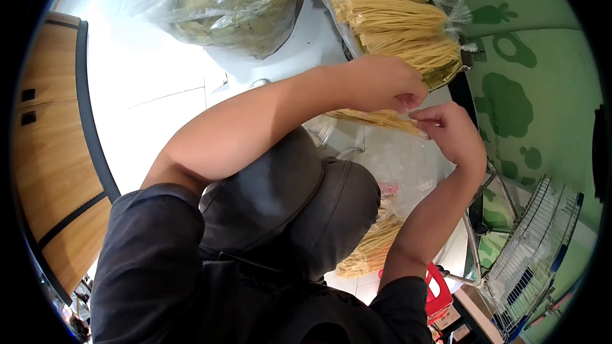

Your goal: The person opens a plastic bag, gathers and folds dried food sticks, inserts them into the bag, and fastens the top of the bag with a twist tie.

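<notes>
A clear plastic bag of long, thin yellow dried strips (376,117) lies in front of my knees, partly hidden by my left forearm. My right hand (454,132) pinches the bag at its right end, thumb and forefinger together. Just above and left of it, my left hand (387,84) is closed, fingertips curled close to my right fingers. What it grips is too small to make out. Beyond my left hand, several bags of the same yellow strips (398,22) lie in a row, tied at their right ends.
A large clear bag of dried green leaves (239,9) stands on the white tiled floor (153,83). More bagged strips (373,245) lie by my right knee. A wire trolley (532,248) and red basket (437,293) are at right, a wooden cabinet (57,153) at left.
</notes>
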`<state>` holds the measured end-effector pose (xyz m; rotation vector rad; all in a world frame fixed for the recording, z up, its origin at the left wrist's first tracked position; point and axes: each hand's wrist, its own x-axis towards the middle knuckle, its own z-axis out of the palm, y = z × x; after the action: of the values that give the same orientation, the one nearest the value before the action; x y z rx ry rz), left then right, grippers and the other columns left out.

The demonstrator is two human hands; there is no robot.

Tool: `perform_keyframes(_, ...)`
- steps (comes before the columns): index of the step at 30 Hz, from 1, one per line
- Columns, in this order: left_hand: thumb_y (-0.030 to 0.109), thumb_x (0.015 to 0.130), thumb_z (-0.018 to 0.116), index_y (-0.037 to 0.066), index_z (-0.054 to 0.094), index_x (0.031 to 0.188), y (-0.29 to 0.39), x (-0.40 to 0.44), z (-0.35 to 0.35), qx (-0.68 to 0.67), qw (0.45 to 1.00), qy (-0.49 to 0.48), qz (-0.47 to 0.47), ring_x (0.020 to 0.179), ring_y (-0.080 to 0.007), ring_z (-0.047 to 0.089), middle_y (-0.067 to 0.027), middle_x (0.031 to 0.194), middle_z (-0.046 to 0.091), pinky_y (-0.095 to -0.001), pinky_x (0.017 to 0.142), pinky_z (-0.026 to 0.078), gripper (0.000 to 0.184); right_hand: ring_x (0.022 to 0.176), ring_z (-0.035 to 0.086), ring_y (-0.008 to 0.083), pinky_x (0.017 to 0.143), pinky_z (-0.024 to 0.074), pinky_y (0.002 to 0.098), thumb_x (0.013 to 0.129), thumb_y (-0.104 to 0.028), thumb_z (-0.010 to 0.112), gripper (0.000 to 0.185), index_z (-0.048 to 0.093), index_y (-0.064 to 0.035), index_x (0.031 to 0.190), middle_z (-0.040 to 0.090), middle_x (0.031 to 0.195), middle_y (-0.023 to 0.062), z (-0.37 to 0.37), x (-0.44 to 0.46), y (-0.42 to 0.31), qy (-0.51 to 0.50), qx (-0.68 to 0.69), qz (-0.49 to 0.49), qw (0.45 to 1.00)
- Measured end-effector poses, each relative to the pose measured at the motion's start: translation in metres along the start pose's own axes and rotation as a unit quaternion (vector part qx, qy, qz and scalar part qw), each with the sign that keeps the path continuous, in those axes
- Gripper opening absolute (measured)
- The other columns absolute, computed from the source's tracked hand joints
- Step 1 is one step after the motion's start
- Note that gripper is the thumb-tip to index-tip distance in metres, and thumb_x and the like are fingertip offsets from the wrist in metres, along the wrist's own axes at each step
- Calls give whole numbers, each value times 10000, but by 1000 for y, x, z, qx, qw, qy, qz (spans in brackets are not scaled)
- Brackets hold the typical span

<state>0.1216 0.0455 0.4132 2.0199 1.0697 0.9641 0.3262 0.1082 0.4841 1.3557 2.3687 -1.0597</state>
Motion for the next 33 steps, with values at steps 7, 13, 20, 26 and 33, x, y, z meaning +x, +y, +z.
perform_keyframes(7, 78, 803, 708, 61, 622, 873, 2, 2, 0, 17, 1000, -7, -19, 855, -272, 641, -61, 850, 630, -410, 711, 486, 112, 747, 733, 242, 693, 546, 319, 746, 13, 739, 240, 753, 20, 985, 730, 853, 205, 13, 1, -23, 41, -188, -3, 981)
perform_keyframes(13, 88, 800, 711, 72, 634, 869, 3, 1, 0, 38, 999, 8, -15, 856, -276, 649, -57, 857, 646, -419, 702, 490, 104, 708, 702, 272, 674, 537, 352, 730, 3, 756, 180, 746, -3, 910, 714, 792, 172, 16, 10, -29, 12, -233, 16, 972)
perform_keyframes(20, 108, 787, 730, 103, 656, 834, 4, -3, -7, 50, 997, -7, -53, 827, -266, 656, -43, 835, 659, -411, 681, 496, 88, 778, 660, 390, 697, 516, 431, 788, -88, 733, 177, 708, -12, 946, 679, 831, 215, 36, 34, -5, 30, -145, -89, 985)
perform_keyframes(26, 138, 780, 755, 106, 653, 849, 3, -6, -9, 60, 997, 4, -52, 814, -265, 660, -44, 834, 662, -413, 673, 494, 127, 795, 668, 348, 739, 515, 388, 836, -25, 663, 263, 651, 15, 1096, 694, 884, 203, 12, 20, -14, -61, -132, -111, 983)
perform_keyframes(33, 139, 788, 756, 99, 633, 856, 8, -4, -9, 80, 994, -1, -71, 818, -265, 667, -39, 848, 664, -415, 669, 495, 147, 768, 625, 381, 716, 501, 402, 844, -16, 535, 298, 650, 31, 1115, 666, 886, 233, 7, 5, -1, -90, -215, -250, 940)
